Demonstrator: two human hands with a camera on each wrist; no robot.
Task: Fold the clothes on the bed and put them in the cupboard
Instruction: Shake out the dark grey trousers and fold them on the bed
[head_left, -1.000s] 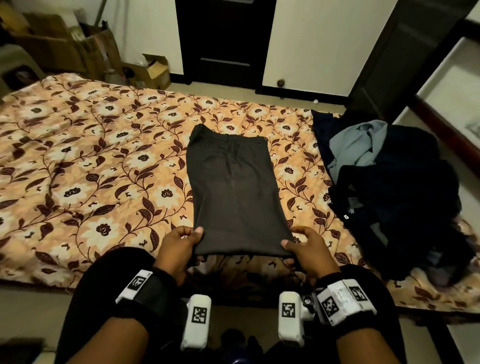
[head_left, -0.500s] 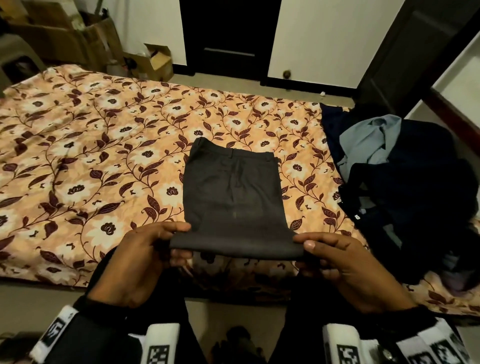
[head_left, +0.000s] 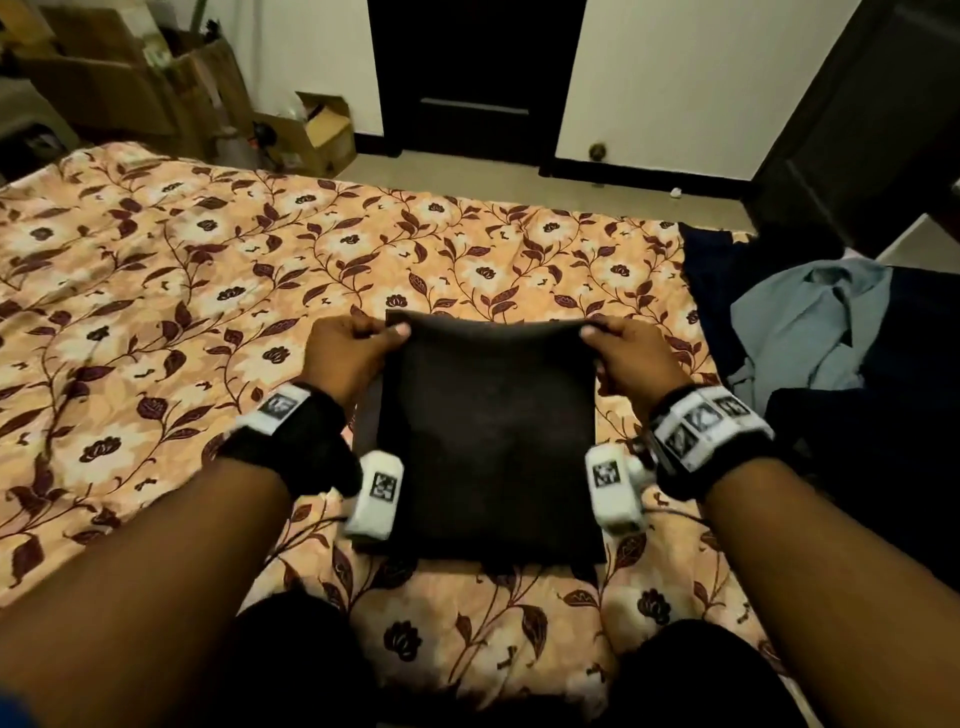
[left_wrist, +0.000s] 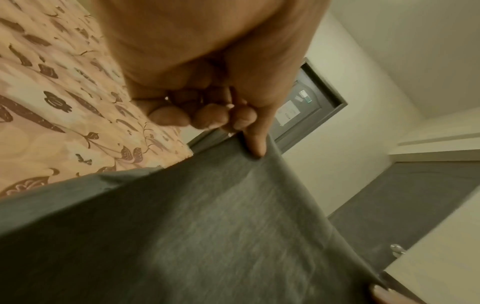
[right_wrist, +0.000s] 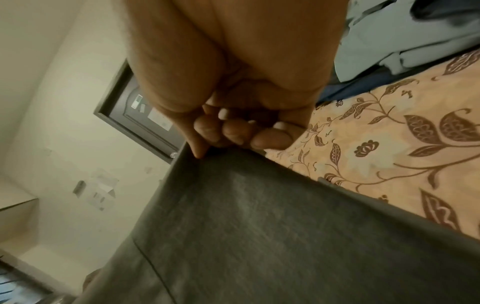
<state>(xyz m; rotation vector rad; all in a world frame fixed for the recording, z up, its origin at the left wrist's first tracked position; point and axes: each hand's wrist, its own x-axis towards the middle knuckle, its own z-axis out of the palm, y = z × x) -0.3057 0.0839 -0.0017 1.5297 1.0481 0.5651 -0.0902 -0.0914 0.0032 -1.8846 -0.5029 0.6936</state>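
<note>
Dark grey trousers (head_left: 488, 441) lie folded in half on the floral bedspread (head_left: 156, 312), near the bed's front edge. My left hand (head_left: 358, 343) pinches the far left corner of the upper layer, thumb on top. My right hand (head_left: 618, 345) pinches the far right corner the same way. In the left wrist view the trousers (left_wrist: 207, 226) fill the lower frame, with my left hand (left_wrist: 249, 139) gripping the edge. In the right wrist view my right hand (right_wrist: 205, 148) holds the trousers (right_wrist: 259, 226) at their edge.
A pile of unfolded dark clothes (head_left: 883, 467) with a light blue shirt (head_left: 810, 322) covers the bed's right side. Cardboard boxes (head_left: 156, 93) stand beyond the bed at the back left. A dark door (head_left: 467, 78) is straight ahead.
Both hands lifted the near end of the trousers and carried it forward over the far half, folding the garment in two. The head view has come closer over the bed.
</note>
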